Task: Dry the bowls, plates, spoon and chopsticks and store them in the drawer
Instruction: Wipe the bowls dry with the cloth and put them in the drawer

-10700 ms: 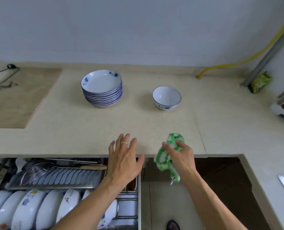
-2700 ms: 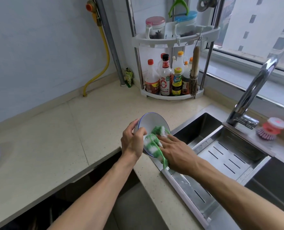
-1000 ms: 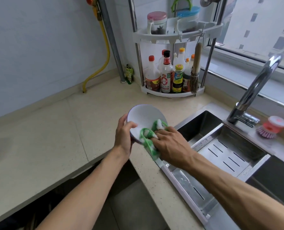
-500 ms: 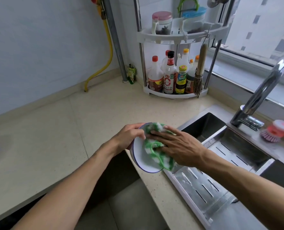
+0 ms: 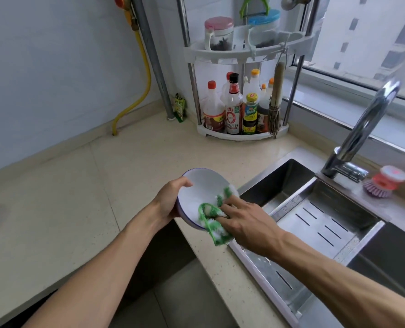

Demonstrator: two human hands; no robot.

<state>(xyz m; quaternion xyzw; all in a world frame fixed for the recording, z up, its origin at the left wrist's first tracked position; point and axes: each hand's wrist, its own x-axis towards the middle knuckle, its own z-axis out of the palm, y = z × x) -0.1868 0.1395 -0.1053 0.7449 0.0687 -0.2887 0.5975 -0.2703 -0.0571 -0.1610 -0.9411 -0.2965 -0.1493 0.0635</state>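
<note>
The left hand grips the bowl tilted above the worktop edge beside the sink, baring its inside; right fingers, together, press the cloth in to dry it.

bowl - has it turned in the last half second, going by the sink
Yes. The bowl was tipped with its opening toward the camera; now the opening faces more up and toward the sink, and the cloth sits lower.
</note>
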